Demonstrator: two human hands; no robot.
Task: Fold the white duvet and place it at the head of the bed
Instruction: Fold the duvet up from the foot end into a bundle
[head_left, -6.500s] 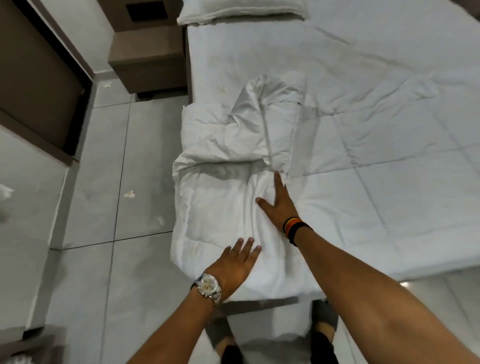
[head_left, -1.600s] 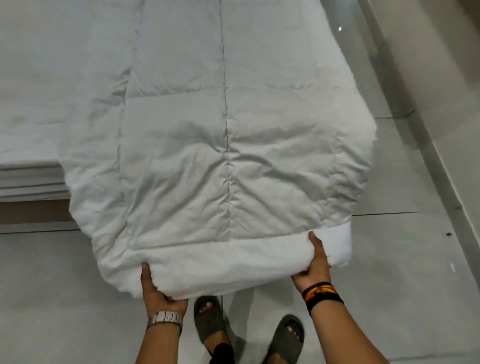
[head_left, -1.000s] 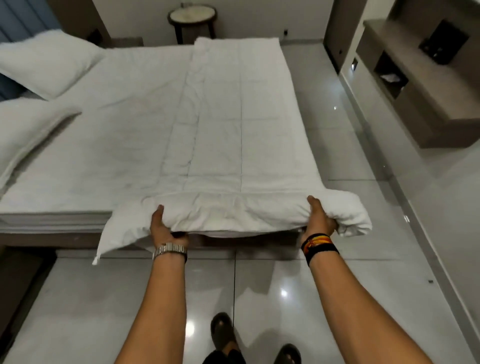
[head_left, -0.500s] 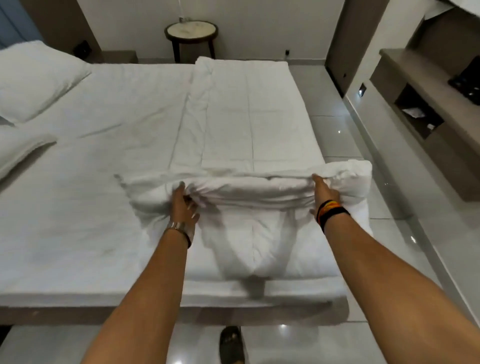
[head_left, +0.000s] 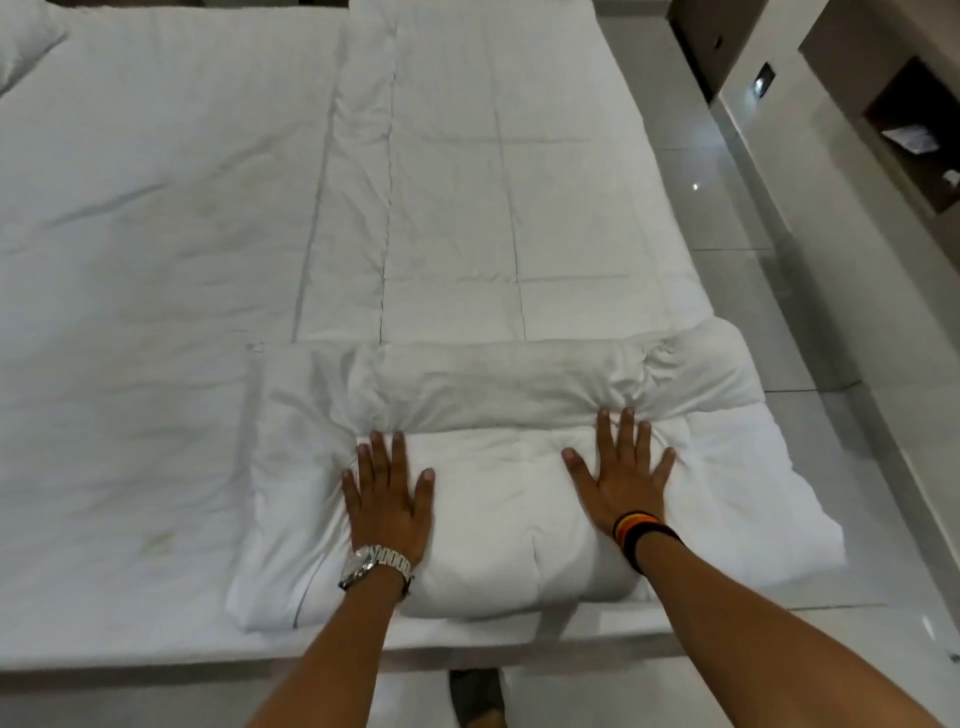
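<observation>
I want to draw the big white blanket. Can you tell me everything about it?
The puffy white quilted duvet lies as a long folded strip along the right side of the bed. Stitched lines cross it. Its near end is folded back over itself, wrinkled. Both hands, the left hand and right hand, press flat on that fold.

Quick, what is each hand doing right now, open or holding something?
Left hand: open, fingers straight, pressing flat on the folded white duvet.
Right hand: open, fingers spread, pressing flat on the same duvet.
</observation>
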